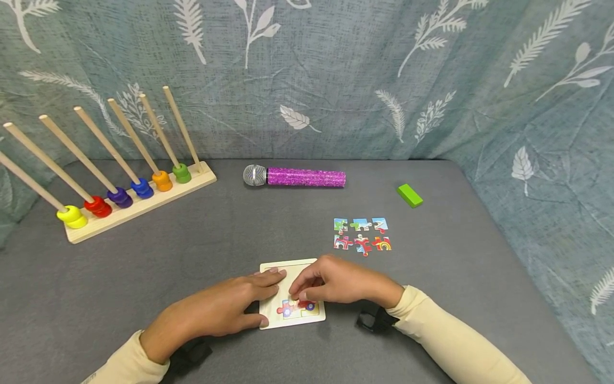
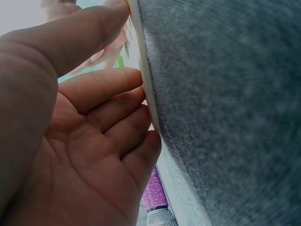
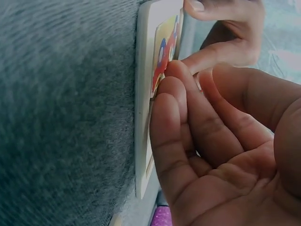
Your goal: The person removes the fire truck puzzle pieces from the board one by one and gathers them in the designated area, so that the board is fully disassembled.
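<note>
A pale wooden puzzle tray (image 1: 292,322) lies on the table before me, its lower part filled with joined jigsaw pieces (image 1: 287,310) showing red shapes and blue wheels. My left hand (image 1: 220,304) rests on the tray's left side, fingers extended over it and thumb at the lower left edge. Over the tray's right side, my right hand (image 1: 338,280) touches the pieces with its bent fingertips. In the right wrist view, its thumb (image 3: 230,82) stands apart from the fingers, and no loose piece shows between them. Several loose jigsaw pieces (image 1: 362,245) lie in two rows beyond the right hand.
A purple glittery microphone (image 1: 306,177) lies near the table's back edge. A green block (image 1: 410,196) is at the back right. At the left stands a wooden peg rack (image 1: 144,205) with coloured beads and tall pegs. A leaf-patterned cloth (image 1: 336,80) hangs behind.
</note>
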`<state>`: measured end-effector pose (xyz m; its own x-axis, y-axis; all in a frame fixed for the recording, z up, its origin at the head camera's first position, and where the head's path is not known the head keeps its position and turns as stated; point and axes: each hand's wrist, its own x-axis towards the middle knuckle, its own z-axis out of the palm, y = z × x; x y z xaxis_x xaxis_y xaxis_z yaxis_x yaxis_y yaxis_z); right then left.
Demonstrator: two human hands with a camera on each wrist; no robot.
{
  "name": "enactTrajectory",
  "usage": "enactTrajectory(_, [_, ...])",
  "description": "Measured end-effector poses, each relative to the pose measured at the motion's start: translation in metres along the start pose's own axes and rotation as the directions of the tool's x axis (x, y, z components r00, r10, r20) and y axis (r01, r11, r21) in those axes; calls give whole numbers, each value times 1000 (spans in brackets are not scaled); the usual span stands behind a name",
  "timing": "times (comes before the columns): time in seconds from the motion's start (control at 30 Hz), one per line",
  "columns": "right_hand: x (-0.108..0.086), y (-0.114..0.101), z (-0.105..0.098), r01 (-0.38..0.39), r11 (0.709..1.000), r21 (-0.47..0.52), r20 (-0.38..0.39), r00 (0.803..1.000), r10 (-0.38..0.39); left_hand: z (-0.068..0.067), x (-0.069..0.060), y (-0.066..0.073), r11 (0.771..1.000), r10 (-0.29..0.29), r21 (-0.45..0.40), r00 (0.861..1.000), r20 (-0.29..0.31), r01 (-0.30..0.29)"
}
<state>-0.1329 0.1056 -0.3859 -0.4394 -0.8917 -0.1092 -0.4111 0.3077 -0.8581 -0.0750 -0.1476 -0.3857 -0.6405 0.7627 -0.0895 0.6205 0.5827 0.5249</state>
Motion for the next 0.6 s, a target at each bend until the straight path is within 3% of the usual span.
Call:
enactTrajectory(0.23, [0,-3,-1,7,1000,-15,33,999,-7,0,0,1,1000,1,8,1000,-6,-1])
enactTrajectory(0.6, [6,-3,5,80,996,-34,39,996,-78,1,-1,2,1000,18,23,999,-30,-17])
